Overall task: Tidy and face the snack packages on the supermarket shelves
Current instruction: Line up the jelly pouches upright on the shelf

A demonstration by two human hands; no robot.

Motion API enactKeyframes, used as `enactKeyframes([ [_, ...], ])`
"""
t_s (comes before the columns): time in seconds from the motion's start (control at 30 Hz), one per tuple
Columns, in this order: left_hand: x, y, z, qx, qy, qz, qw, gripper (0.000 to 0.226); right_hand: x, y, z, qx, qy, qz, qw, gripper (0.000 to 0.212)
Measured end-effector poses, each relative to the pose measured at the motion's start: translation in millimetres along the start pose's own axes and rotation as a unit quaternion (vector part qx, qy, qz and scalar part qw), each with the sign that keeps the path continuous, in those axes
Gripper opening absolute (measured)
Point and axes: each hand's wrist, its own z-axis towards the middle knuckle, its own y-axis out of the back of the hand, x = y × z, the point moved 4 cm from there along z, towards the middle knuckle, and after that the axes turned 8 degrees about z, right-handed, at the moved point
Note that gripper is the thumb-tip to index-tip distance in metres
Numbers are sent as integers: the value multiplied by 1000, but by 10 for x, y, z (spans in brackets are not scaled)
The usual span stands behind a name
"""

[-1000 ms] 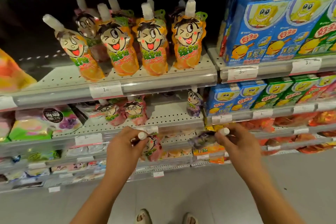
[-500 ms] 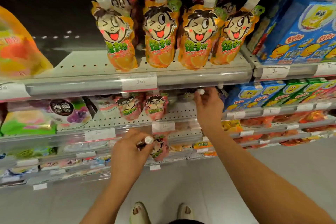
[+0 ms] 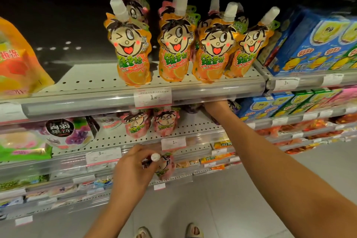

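Left grip (image 3: 133, 168) curled low, right grip (image 3: 214, 105) extended forward, fingers hidden

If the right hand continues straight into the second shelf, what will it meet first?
Probably the purple pouch just beyond the right hand, under the shelf lip; depth is unclear, and the fingers are hidden.

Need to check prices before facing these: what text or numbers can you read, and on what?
"1.90": price tag under the orange pouches.
"维生粒": green letters on those pouches.
"蒟蒻果冻": dark label on the jelly bag, lower shelf.
"3": tag below that bag, and tag under the blue boxes.
Other tags: too blurred.
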Motion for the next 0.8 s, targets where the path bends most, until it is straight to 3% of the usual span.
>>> enactKeyframes([
  [0.07,-20,-8,22,2,-3,2,1000,12,-79,-81,-24,-18,-25,15,999,34],
  [0.17,-63,-31,38,4,-8,7,1000,13,-89,-119,-330,-100,37,37,994,18],
  [0.23,-91,-54,47,2,-8,18,1000,13,-178,-164,-662,-146,86,111,979,34],
  [0.3,-110,-91,48,3,-3,26,1000,13,-333,-301,-1054,-103,101,135,980,45],
  [0.5,-312,-247,68,29,-20,40,999,11,-682,-363,-1912,65,23,214,974,22],
  [0.67,-787,-477,143,72,-78,19,994,14,-511,8,-2070,55,5,301,952,37],
  [0.8,-1325,-504,197,95,-144,3,985,5,-424,294,-1935,30,60,298,952,28],
])
